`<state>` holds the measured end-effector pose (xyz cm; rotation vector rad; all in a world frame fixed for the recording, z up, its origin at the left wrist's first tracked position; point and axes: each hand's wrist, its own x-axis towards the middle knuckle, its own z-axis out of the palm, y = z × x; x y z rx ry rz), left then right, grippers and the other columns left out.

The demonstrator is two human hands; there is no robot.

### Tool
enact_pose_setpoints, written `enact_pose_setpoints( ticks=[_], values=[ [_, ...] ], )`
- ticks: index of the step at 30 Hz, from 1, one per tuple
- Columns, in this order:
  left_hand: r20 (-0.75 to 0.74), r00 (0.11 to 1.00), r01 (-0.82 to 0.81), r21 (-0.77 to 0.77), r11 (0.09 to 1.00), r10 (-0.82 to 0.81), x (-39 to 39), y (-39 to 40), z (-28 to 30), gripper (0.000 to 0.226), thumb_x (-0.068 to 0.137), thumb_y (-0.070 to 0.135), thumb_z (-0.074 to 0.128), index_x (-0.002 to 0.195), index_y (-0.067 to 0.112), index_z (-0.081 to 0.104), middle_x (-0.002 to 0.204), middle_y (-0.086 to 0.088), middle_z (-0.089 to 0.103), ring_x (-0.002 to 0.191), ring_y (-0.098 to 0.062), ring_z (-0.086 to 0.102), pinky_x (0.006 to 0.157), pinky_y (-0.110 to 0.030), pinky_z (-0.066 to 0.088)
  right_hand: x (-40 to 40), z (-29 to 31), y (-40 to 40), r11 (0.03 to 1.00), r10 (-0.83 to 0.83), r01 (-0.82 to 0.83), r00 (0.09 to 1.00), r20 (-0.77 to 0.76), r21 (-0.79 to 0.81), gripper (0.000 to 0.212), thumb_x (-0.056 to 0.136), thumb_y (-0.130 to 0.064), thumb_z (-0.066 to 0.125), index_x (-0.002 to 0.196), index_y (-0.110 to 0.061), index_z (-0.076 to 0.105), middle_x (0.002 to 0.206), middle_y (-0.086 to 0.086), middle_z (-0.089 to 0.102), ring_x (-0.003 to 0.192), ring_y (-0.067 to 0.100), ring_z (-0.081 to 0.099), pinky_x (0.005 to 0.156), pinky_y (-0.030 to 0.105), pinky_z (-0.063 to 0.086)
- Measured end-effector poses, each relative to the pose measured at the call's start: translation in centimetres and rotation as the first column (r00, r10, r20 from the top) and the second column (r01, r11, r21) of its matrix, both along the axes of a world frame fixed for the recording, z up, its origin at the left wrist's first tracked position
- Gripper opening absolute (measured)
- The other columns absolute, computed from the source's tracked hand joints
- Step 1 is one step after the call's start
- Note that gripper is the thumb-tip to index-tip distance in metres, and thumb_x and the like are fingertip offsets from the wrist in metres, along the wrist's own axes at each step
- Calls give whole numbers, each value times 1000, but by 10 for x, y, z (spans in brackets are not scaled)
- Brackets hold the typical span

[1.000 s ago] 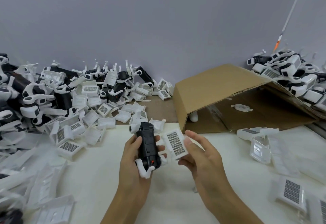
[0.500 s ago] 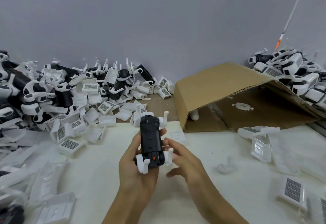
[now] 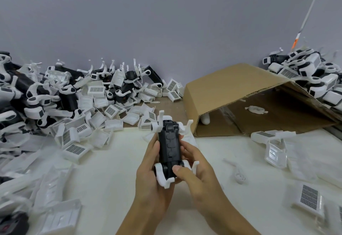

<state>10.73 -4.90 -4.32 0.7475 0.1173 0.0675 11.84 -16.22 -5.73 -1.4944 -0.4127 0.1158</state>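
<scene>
Head view, frame centre: left hand (image 3: pixel 149 177) and right hand (image 3: pixel 196 175) both grip the black toy body (image 3: pixel 169 146); squeeze evenly, sparing its white legs (image 3: pixel 162 176).

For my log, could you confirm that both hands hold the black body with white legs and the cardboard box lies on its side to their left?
Not quite: the head view shows the cardboard box on its side to their right. The left hand and right hand do hold that black body.
</scene>
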Motion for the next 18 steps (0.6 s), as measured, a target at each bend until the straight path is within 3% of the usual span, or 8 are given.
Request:
enact_pose_setpoints(
  ticks=[2, 4, 6, 9, 12, 15, 18],
  values=[
    [-7, 999, 44, -11, 999, -44, -1, 0, 1, 55, 91, 43, 52, 136, 13, 63, 130, -14, 68, 103, -27, 67, 77, -37, 61, 0, 0, 0, 1000, 14, -14, 999, -32, 5, 57, 74, -22, 61, 118, -57, 57, 110, -32, 63, 114, -3, 58, 83, 26, 57],
    [-9, 997, 71, -32, 997, -71, -2, -1, 1, 53, 91, 44, 52, 128, 10, 69, 122, -14, 71, 93, -23, 71, 70, -34, 62, 0, -1, 1, 1000, 3, -2, 998, -61, 20, 56, 70, -23, 62, 115, -57, 60, 110, -29, 64, 115, 3, 59, 76, 25, 57],
    [-1, 998, 63, -52, 997, -63, -2, -3, 1, 50, 90, 42, 52, 123, 9, 72, 120, -15, 72, 89, -22, 72, 69, -32, 62, 0, -3, 1, 999, -28, 31, 996, -80, 40, 49, 70, -27, 65, 110, -57, 62, 111, -25, 66, 117, 9, 60, 75, 26, 56],
    [8, 999, 43, -83, 996, -42, 0, -3, 2, 51, 91, 39, 52, 127, 8, 69, 123, -16, 71, 94, -23, 71, 73, -32, 61, -1, -2, 3, 999, -31, 35, 996, -89, 41, 40, 74, -39, 65, 106, -62, 59, 112, -27, 66, 112, 5, 62, 76, 26, 56],
    [-7, 998, 59, -60, 996, -60, -1, -2, -1, 53, 88, 42, 54, 130, 12, 68, 119, -14, 72, 83, -21, 72, 60, -32, 58, -2, 1, 4, 998, 16, -8, 992, -128, 66, 35, 79, -42, 66, 108, -60, 61, 111, -22, 69, 108, 4, 67, 79, 27, 59],
    [-30, 999, 37, -57, 998, -39, 0, -1, -3, 54, 89, 42, 54, 131, 11, 67, 116, -17, 70, 81, -24, 70, 57, -33, 57, 0, -1, 2, 998, 41, -34, 990, -134, 56, 50, 74, -30, 69, 114, -59, 60, 120, -17, 67, 117, 9, 63, 90, 39, 59],
    [-19, 999, 34, -118, 992, -36, 1, 0, -2, 47, 94, 40, 51, 118, 6, 74, 107, -17, 73, 79, -23, 71, 61, -33, 60, -1, -1, 3, 995, 92, -86, 984, -156, 45, 66, 66, -25, 69, 123, -56, 57, 126, -10, 65, 123, 14, 59, 95, 45, 57]
  ],
)
